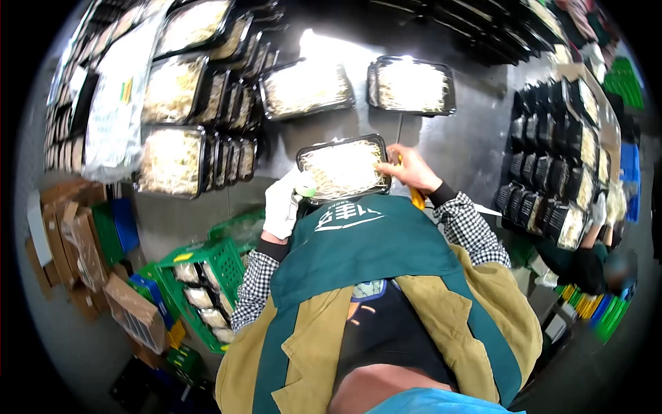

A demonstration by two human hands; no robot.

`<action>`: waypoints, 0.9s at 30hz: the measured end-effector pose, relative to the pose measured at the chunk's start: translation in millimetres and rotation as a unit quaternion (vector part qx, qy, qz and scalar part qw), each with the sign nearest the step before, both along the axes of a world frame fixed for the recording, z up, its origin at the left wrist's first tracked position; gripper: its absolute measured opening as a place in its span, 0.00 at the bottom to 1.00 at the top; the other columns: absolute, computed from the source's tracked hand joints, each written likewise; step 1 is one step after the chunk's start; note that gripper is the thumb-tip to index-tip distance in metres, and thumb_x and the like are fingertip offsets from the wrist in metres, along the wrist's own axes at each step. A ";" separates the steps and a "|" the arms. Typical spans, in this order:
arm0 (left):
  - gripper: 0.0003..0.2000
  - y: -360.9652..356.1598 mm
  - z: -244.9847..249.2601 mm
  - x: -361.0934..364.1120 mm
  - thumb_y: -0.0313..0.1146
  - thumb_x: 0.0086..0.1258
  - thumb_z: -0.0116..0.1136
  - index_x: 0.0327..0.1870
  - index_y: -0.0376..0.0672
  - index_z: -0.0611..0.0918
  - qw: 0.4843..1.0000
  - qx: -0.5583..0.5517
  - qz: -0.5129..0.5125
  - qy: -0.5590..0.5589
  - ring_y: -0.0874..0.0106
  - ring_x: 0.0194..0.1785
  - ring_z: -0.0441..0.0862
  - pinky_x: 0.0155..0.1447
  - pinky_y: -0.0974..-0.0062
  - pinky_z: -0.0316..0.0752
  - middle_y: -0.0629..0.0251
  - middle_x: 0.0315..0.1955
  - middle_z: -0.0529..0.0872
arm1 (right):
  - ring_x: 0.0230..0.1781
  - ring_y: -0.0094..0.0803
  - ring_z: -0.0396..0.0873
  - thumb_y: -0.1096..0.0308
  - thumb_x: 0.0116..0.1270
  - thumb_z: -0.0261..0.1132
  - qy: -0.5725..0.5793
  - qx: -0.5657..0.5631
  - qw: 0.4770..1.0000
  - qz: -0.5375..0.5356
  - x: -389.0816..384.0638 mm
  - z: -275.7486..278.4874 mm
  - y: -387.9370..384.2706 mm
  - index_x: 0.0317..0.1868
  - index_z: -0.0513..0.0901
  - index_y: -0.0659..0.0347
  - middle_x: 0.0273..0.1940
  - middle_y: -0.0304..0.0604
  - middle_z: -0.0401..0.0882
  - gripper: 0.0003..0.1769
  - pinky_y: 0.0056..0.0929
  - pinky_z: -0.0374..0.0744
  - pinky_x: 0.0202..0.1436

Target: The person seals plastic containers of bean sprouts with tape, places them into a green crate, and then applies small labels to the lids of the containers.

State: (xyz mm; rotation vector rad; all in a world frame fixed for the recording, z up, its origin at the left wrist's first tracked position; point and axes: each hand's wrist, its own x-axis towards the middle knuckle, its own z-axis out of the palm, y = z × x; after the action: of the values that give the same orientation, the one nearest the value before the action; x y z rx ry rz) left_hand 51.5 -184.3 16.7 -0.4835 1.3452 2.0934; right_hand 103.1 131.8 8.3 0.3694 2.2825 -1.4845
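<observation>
A black tray of bean sprouts point(343, 168) lies on the metal table right before me, against the green apron point(345, 238). My left hand point(281, 207), in a white glove, grips its left edge, and a pale green round piece point(305, 184) shows at the fingertips. At the opposite edge is my bare right hand point(412, 171), thumb and fingers closed on the rim with the fingertips over the sprouts. An orange object point(417, 199) shows below that palm, mostly hidden. Farther back lie two more sprout trays, one on the left point(307, 88) and one on the right point(412, 86).
Stacked sprout trays point(172, 162) line the left, partly under a clear plastic bag point(117, 96). More stacks point(552, 159) stand at right, with another person's gloved hands point(608, 207) beside them. A green crate point(200, 293) with packs and cardboard boxes point(83, 241) are at lower left.
</observation>
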 end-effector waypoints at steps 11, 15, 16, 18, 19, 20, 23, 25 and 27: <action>0.11 158.8 3.3 -44.9 0.30 0.73 0.50 0.48 0.32 0.80 0.945 0.051 -0.250 0.204 0.74 0.43 0.83 0.52 0.77 0.75 0.62 0.40 0.86 | 0.23 0.21 0.71 0.58 0.57 0.72 -0.115 0.047 0.962 -0.242 116.7 31.5 185.8 0.42 0.78 0.66 0.29 0.37 0.76 0.21 0.21 0.70 0.24; 0.10 166.5 -43.3 -76.3 0.30 0.74 0.49 0.42 0.33 0.82 0.906 -0.016 -0.209 0.368 0.71 0.45 0.81 0.54 0.76 0.74 0.62 0.41 0.84 | 0.34 0.33 0.80 0.49 0.57 0.72 0.174 0.411 0.874 -0.192 87.1 19.7 221.7 0.50 0.78 0.74 0.33 0.52 0.82 0.35 0.32 0.79 0.42; 0.11 171.5 -66.8 -79.8 0.30 0.75 0.48 0.41 0.33 0.81 0.936 0.013 -0.171 0.307 0.72 0.45 0.81 0.53 0.75 0.74 0.62 0.41 0.83 | 0.34 0.32 0.80 0.48 0.57 0.71 0.189 0.358 0.890 -0.213 57.9 11.7 226.8 0.49 0.79 0.74 0.34 0.51 0.82 0.34 0.32 0.79 0.42; 0.11 179.5 -89.0 -80.9 0.31 0.76 0.47 0.42 0.33 0.81 0.968 0.090 -0.111 0.205 0.72 0.44 0.80 0.53 0.75 0.74 0.63 0.40 0.83 | 0.34 0.31 0.78 0.44 0.58 0.70 0.095 0.204 0.947 -0.227 -1.9 25.6 213.2 0.47 0.80 0.72 0.34 0.48 0.81 0.35 0.33 0.78 0.41; 0.11 183.9 -88.7 -82.4 0.31 0.76 0.47 0.43 0.33 0.81 0.972 0.138 -0.090 0.168 0.73 0.44 0.80 0.53 0.75 0.74 0.63 0.40 0.83 | 0.34 0.31 0.78 0.41 0.57 0.70 -0.012 0.100 0.971 -0.216 -35.0 49.5 198.9 0.46 0.81 0.72 0.34 0.47 0.80 0.36 0.34 0.77 0.40; 0.11 186.1 -88.4 -82.3 0.31 0.76 0.47 0.44 0.33 0.80 0.972 0.185 -0.068 0.128 0.73 0.44 0.80 0.53 0.75 0.74 0.63 0.40 0.83 | 0.34 0.28 0.75 0.38 0.57 0.68 -0.055 0.088 0.974 -0.202 -58.8 45.8 192.2 0.50 0.79 0.71 0.38 0.44 0.80 0.39 0.28 0.75 0.37; 0.11 182.3 -81.3 -81.8 0.30 0.75 0.47 0.48 0.33 0.78 0.973 0.191 -0.072 0.112 0.73 0.43 0.80 0.53 0.76 0.74 0.63 0.39 0.83 | 0.37 0.26 0.72 0.33 0.54 0.67 -0.129 0.011 0.980 -0.153 -103.3 17.5 194.1 0.53 0.78 0.68 0.42 0.40 0.78 0.44 0.21 0.71 0.35; 0.11 179.4 -60.9 -74.2 0.34 0.76 0.49 0.46 0.35 0.80 0.987 0.132 -0.062 0.072 0.75 0.42 0.81 0.51 0.77 0.75 0.61 0.40 0.85 | 0.38 0.26 0.69 0.34 0.51 0.70 -0.171 0.013 0.974 -0.149 -119.4 -8.7 199.8 0.49 0.79 0.64 0.43 0.40 0.77 0.41 0.23 0.69 0.35; 0.12 162.3 -59.0 -62.0 0.34 0.75 0.51 0.48 0.35 0.80 0.991 0.091 -0.100 0.016 0.76 0.40 0.82 0.47 0.82 0.76 0.63 0.39 0.86 | 0.34 0.24 0.69 0.34 0.51 0.70 -0.148 0.020 0.982 -0.117 -116.1 16.1 186.2 0.46 0.80 0.63 0.38 0.40 0.77 0.38 0.22 0.67 0.31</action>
State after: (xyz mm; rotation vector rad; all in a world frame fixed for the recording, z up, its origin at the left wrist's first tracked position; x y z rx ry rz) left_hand -10.5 -22.1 -42.3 -0.2291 1.1556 2.0402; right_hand -13.0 318.0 24.4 0.8383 2.0881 -1.3823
